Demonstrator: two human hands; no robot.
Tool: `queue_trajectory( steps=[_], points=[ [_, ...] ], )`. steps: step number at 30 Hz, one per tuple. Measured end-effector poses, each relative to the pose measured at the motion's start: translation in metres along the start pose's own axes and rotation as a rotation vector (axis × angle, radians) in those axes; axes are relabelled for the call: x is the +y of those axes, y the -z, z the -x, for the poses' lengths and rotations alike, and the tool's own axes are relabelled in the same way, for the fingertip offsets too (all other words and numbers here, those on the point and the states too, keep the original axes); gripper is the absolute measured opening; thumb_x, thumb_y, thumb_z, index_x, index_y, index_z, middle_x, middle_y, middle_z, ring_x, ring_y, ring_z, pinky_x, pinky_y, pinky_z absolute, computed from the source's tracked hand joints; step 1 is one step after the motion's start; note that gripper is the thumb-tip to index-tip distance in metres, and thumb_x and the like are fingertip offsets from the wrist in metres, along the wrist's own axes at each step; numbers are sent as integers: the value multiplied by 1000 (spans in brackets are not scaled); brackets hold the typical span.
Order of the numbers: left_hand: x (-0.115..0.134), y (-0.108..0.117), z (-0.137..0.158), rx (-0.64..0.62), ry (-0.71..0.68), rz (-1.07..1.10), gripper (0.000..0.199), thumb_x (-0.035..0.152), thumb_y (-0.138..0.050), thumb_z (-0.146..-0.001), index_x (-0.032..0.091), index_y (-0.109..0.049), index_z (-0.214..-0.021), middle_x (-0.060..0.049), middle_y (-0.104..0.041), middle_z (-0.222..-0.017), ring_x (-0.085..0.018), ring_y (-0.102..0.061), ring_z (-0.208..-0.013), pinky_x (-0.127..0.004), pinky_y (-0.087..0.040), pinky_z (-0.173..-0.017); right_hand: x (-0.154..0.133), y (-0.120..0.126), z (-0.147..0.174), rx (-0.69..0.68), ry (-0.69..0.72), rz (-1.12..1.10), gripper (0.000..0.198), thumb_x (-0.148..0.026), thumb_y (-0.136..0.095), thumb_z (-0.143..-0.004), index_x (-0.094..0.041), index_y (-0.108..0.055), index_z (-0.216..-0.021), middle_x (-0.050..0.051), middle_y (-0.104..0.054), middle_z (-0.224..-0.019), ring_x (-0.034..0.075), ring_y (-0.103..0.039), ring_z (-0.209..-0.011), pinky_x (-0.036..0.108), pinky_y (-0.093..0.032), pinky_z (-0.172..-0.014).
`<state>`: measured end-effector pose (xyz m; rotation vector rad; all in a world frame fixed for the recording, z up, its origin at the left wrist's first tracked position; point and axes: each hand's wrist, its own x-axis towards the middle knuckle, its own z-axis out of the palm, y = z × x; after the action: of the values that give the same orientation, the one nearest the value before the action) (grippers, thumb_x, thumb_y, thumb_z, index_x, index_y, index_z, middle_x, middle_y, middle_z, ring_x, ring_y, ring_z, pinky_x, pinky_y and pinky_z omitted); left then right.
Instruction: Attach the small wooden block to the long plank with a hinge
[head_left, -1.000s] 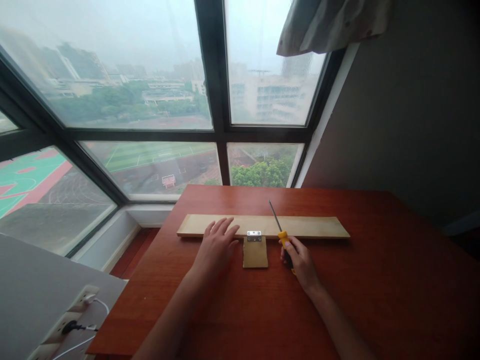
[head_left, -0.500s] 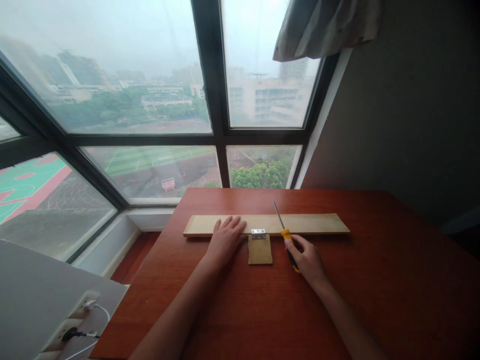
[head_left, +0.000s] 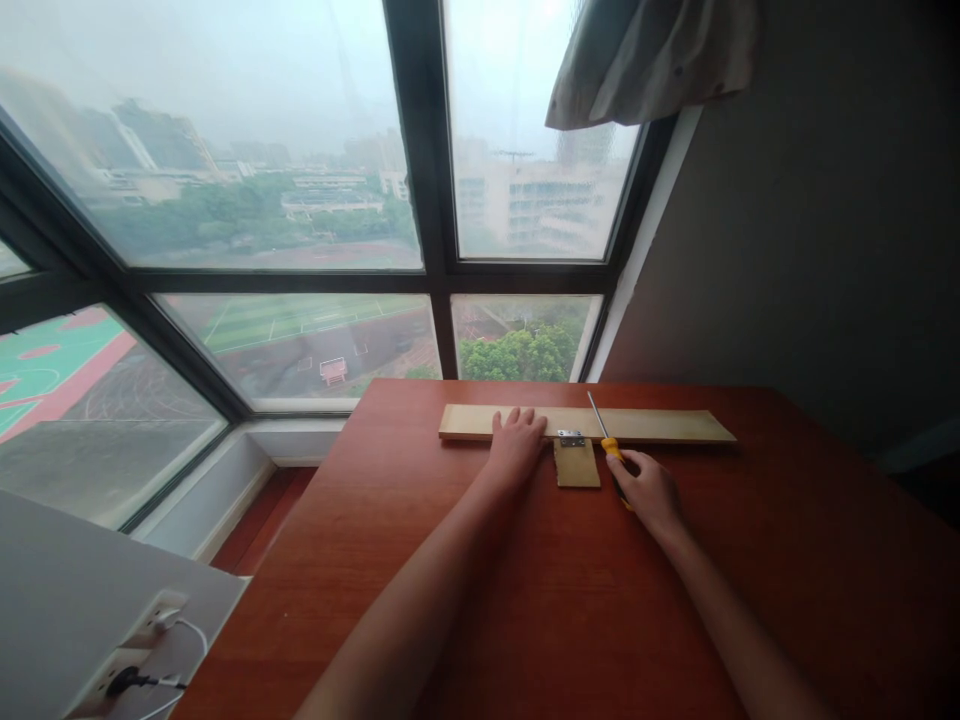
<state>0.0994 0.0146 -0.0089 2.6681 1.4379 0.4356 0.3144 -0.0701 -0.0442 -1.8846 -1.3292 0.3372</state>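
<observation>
A long pale wooden board (head_left: 660,425) lies across the far part of the table. On its left half rests my left hand (head_left: 519,440), fingers spread flat over the wood. A small metal hinge (head_left: 571,438) joins the board's near edge to a short wooden piece (head_left: 577,465), which lies toward me. My right hand (head_left: 651,490), just right of that piece, is closed round the yellow and black handle of a screwdriver (head_left: 611,447). The screwdriver's shaft points away from me, over the board, with its tip past the far edge in the view.
The reddish-brown table (head_left: 525,600) reaches to the large window (head_left: 517,280). A curtain (head_left: 652,65) hangs at the upper right beside a grey wall (head_left: 795,230). Wall sockets with plugs and cables (head_left: 135,665) are at the lower left.
The board, with the hinge and short piece, has slid right and away from me. My left hand moved along with it, still flat on it, and my right hand shifted similarly with the screwdriver.
</observation>
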Motion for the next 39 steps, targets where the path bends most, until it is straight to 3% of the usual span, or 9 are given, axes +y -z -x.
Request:
queue_trajectory(
  steps=[15,39],
  points=[
    [12,-15,-25,-3,16,4,20,34,-47,-93,23,-56,-108,-9,-55,-121,-27,-42,-117,-59,-25,-104,15,-3,-24,-16,-24,181,44,-51,-47,-82,-18,-71,-96,11,-71,-102,26,-63,-91,30,-42,-69],
    [17,-14,-25,43,12,40,22,32,-51,-91,22,-56,-109,-10,-53,-126,-27,-42,-121,-58,-23,-107,8,0,-32,-17,12,227,36,-47,-47,-83,-19,-70,-88,11,-69,-92,23,-61,-81,29,-37,-62]
  ],
)
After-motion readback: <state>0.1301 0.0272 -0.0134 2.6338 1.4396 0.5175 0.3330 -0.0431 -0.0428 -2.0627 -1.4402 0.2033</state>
